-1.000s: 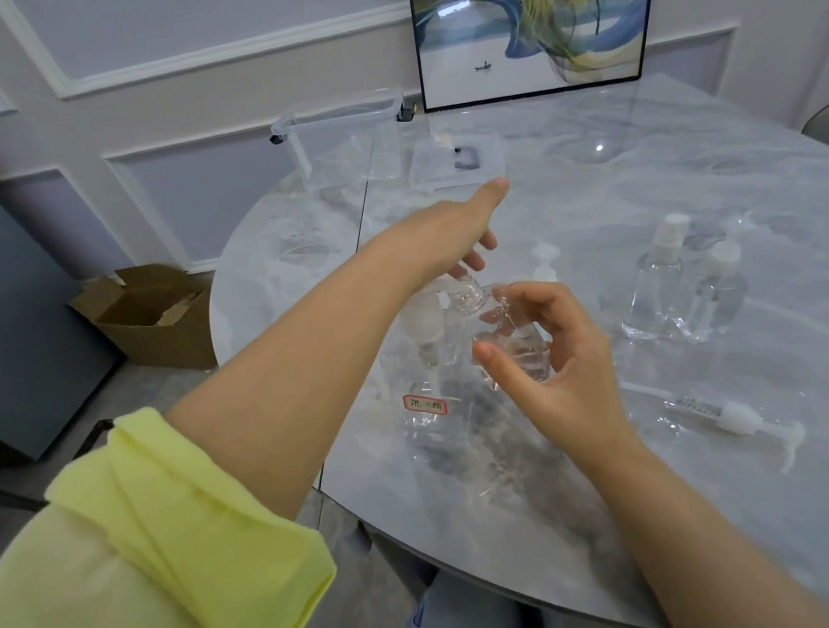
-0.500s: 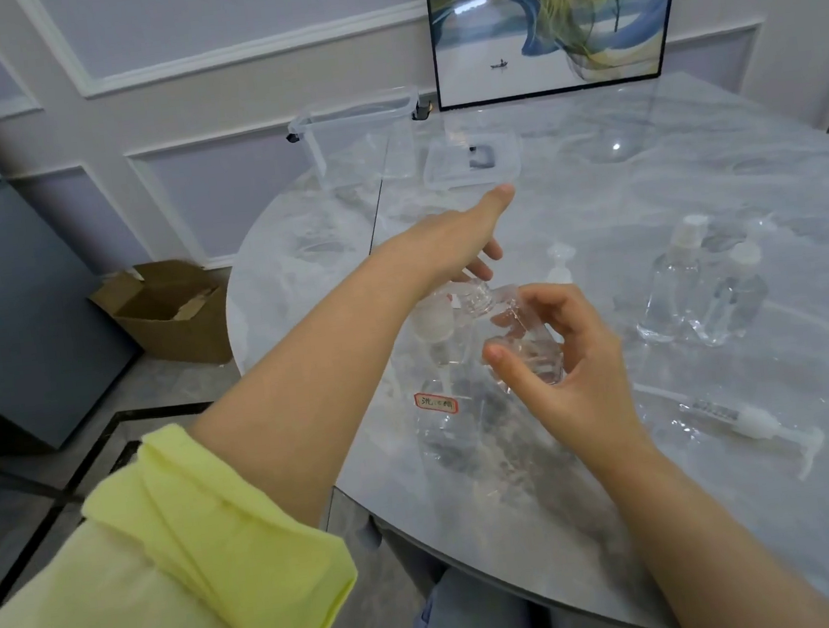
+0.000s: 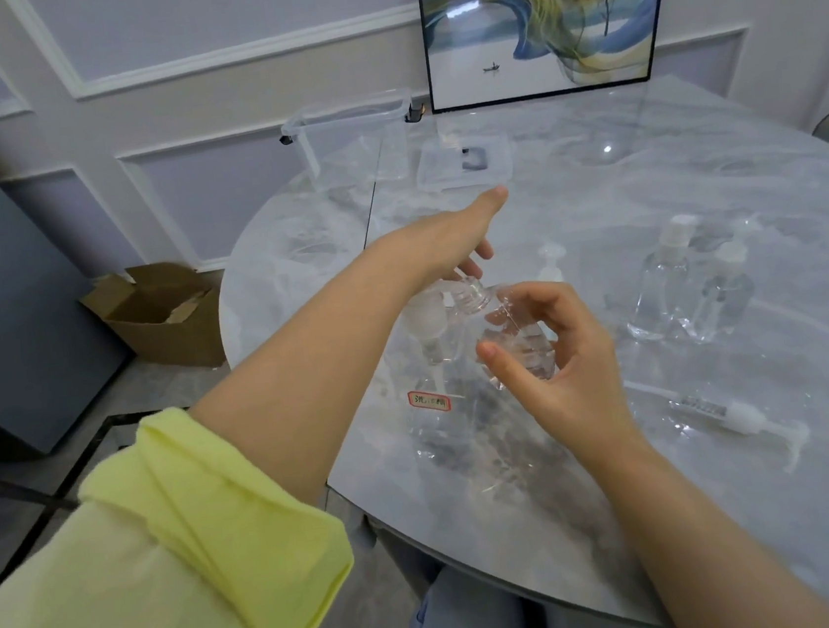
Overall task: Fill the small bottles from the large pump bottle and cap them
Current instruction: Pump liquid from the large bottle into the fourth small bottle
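Observation:
The large clear pump bottle (image 3: 431, 415) with a red-bordered label stands near the table's front edge. My left hand (image 3: 451, 242) lies over its white pump head (image 3: 426, 317), thumb stretched forward and fingertips pointing down. My right hand (image 3: 556, 349) grips a small open clear bottle (image 3: 501, 324), tilted with its threaded neck toward the pump. Two small capped bottles (image 3: 665, 285) (image 3: 723, 296) stand to the right. A small white pump cap (image 3: 550, 261) sits just behind my right hand.
A loose white pump with its long dip tube (image 3: 734, 414) lies on the marble table (image 3: 734, 509) at the right. A clear plastic box (image 3: 356, 139) and its lid (image 3: 462, 163) sit at the back. A framed picture (image 3: 543, 15) leans on the wall. A cardboard box (image 3: 164, 311) is on the floor.
Both hands keep the same pose on the pump head and the small bottle. Only the view has shifted slightly.

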Motion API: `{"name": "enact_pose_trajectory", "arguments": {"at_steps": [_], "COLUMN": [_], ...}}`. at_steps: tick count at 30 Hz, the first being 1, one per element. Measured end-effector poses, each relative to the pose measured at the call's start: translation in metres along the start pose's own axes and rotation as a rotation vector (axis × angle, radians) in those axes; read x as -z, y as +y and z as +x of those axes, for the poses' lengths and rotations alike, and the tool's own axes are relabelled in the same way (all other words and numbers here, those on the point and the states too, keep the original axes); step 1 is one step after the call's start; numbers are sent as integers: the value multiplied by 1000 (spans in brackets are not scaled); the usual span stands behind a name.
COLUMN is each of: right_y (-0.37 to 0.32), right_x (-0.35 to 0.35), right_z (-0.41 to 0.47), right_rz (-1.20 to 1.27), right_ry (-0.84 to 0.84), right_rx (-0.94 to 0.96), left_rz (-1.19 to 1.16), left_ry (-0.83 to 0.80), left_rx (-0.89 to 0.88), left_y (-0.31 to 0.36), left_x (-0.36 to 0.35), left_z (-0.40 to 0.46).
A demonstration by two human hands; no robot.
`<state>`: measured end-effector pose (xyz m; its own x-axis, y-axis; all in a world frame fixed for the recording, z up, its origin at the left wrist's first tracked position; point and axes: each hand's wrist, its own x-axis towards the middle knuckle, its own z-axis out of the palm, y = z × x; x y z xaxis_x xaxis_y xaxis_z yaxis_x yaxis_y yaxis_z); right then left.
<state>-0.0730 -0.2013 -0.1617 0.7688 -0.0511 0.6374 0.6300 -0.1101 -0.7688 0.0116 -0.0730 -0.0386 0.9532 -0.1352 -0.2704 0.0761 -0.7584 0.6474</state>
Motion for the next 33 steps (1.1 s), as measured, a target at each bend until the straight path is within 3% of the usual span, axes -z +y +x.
{"name": "enact_pose_trajectory", "arguments": {"at_steps": [7, 12, 33], "right_y": [0, 1, 2], "right_x": [0, 0, 1], "right_z": [-1, -2, -1], "right_rz": [4, -16, -1], "right_ry": [13, 11, 21], "right_rx": [-2, -11, -17], "left_rz": [4, 33, 49], "left_ry": [46, -46, 30], "left_rx": [-36, 31, -14], "left_y": [0, 2, 5], "left_x": [-2, -2, -2], "left_z": [2, 3, 0]}}
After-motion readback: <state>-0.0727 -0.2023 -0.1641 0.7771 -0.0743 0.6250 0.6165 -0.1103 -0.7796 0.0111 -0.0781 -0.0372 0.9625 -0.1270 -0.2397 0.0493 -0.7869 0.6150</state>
